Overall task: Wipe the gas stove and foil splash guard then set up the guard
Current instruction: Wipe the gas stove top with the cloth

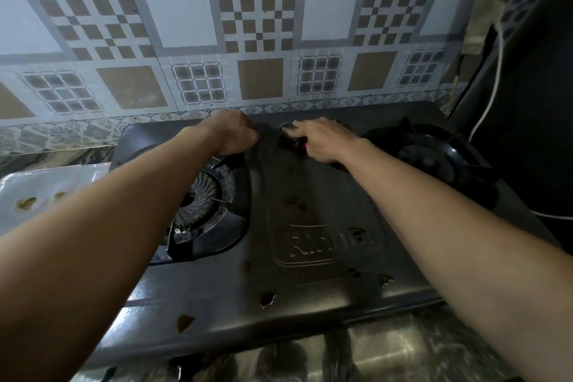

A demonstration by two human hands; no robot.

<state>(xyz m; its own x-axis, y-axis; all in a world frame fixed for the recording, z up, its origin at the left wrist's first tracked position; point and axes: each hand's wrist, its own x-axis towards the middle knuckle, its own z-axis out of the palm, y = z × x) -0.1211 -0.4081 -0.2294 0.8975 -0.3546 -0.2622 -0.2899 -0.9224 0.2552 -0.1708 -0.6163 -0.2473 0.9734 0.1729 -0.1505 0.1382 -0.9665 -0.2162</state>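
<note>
A dark grey two-burner gas stove [310,257] fills the middle, spotted with brown stains and small chipped holes. Its left burner [201,205] and right burner [434,161] carry black pan supports. Behind it a foil splash guard [186,25] with a checked pattern stands upright against the wall. My left hand [232,133] rests at the stove's back edge with fingers curled under; anything it holds is hidden. Close beside it, my right hand [322,139] curls over a small dark object with a red part [297,143] at the back centre.
A white tray [46,189] with brown stains lies left of the stove. A tall dark appliance [542,102] stands at the right, with a white cable [493,87] running down beside it. A shiny metal counter [403,350] runs along the front.
</note>
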